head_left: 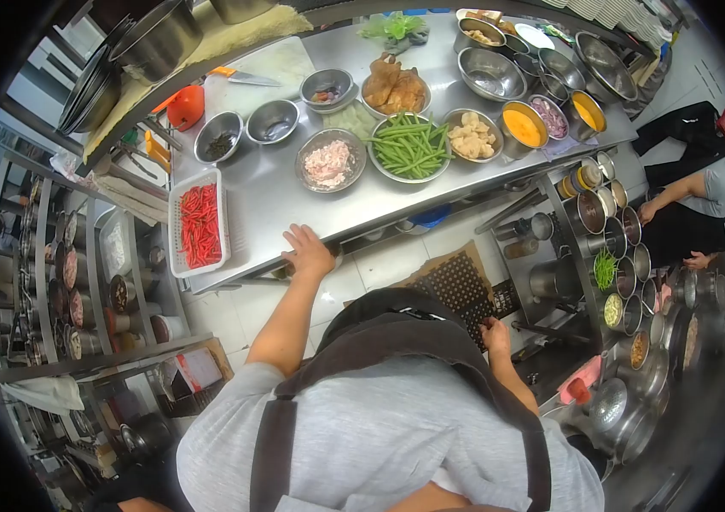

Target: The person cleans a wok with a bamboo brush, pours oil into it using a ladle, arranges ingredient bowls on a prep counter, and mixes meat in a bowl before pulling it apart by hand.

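My left hand rests on the front edge of the steel table, its fingers spread and holding nothing. Left of it stands a white basket full of red chillies. Beyond the hand is a metal bowl of pale pink minced food, and to its right a bowl of green beans. My right hand hangs low by the side of my dark apron. Its fingers are curled in, and whatever they may hold is hidden.
Farther back are a knife on a white cutting board, browned poultry and bowls of yellow liquid. Shelves with containers line the left. A co-worker's hand is by the pots at right. A perforated mat covers some floor.
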`<action>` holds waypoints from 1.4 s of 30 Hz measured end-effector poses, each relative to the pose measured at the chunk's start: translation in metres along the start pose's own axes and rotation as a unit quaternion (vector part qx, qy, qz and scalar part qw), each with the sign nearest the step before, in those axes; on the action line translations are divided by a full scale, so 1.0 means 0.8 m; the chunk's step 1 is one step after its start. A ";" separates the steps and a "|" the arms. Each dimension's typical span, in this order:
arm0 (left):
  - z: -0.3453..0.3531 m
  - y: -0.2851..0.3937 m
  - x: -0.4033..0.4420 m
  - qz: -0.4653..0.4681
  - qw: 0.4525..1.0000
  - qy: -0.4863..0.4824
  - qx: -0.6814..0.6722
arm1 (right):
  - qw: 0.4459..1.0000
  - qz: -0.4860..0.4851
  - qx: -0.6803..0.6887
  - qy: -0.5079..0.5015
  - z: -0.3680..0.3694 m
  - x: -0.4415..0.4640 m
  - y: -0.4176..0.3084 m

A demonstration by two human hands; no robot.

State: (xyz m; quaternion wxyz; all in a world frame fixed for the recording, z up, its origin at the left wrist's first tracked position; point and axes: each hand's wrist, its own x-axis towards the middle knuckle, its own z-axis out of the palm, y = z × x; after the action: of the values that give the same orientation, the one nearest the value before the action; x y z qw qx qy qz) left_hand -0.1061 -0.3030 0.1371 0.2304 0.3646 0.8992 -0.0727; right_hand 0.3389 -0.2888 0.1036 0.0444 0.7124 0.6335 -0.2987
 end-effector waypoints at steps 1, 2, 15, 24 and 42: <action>-0.001 0.001 -0.004 -0.004 1.000 0.011 0.002 | 1.000 0.003 -0.001 0.004 -0.001 0.002 0.003; 0.000 0.003 -0.006 -0.008 1.000 0.023 0.004 | 1.000 0.007 0.003 0.014 0.000 0.004 0.006; 0.005 0.006 -0.008 -0.011 0.998 0.059 -0.013 | 0.999 0.038 0.017 0.011 0.002 -0.029 0.023; 0.021 -0.003 -0.001 0.019 0.992 0.119 -0.042 | 0.998 0.053 0.017 0.004 -0.001 -0.026 0.021; -0.008 0.021 0.020 0.172 0.965 0.053 -0.189 | 0.999 0.044 0.012 -0.003 -0.004 -0.036 0.023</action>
State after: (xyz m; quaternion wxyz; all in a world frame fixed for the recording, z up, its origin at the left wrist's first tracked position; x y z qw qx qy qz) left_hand -0.1073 -0.2791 0.1359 0.2558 0.4671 0.8315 0.1584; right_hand 0.3570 -0.3165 0.1142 0.0512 0.7389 0.5980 -0.3063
